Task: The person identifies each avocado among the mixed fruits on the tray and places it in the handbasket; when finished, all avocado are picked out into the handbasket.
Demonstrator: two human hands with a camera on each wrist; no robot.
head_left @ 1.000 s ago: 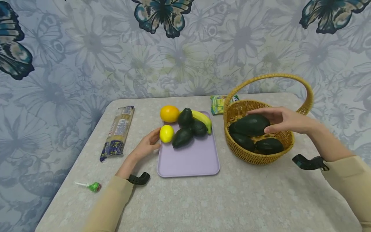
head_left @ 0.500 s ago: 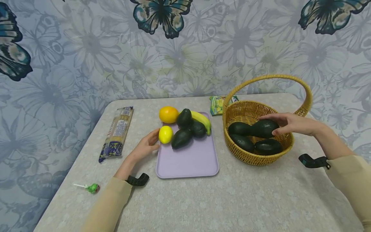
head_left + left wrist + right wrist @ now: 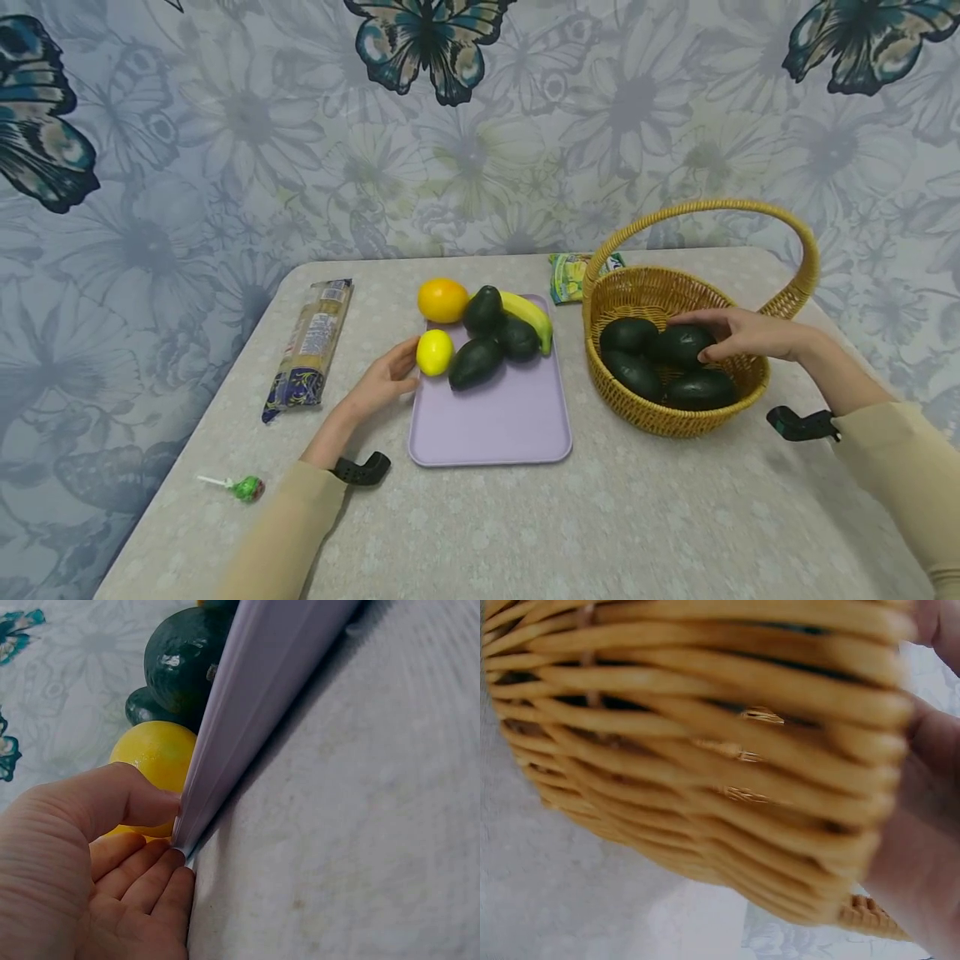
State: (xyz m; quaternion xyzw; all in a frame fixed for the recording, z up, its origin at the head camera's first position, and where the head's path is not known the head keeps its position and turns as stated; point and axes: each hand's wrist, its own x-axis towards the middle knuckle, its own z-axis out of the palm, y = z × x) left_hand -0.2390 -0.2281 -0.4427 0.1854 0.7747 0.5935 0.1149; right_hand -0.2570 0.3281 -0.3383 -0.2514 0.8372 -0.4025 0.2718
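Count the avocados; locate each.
7 avocados: on the tray, front one, right one, back one; in the basket, far-left one, near-left one, far-right one, near-right one. Others may lie hidden.

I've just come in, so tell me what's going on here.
A person's right hand grips an avocado in the wicker basket, where three more avocados lie. Their left hand is at the left edge of the lilac tray, beside a lemon. Three other avocados and a banana are on the tray, with an orange at its far left corner.
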